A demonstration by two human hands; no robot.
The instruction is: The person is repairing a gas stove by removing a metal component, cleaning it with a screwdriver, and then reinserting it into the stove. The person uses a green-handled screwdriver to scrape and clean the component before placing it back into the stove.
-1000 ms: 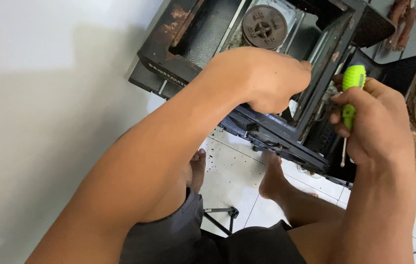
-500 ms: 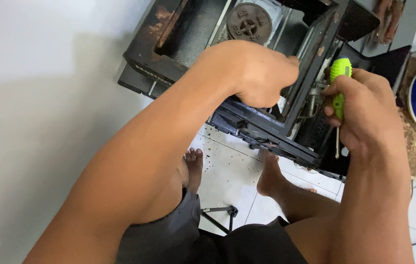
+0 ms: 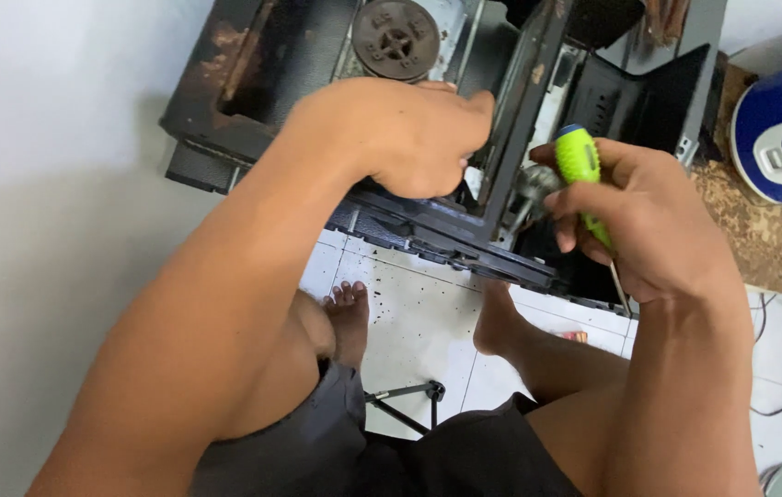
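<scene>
His left hand (image 3: 409,138) clamps the black stove frame (image 3: 465,239) steady while his right hand (image 3: 649,221) grips a green-handled screwdriver (image 3: 580,175), apparently about to seat its tip on a screw.

Black-speckled white tile floor (image 3: 414,317) under dark metal stove (image 3: 317,55).
</scene>
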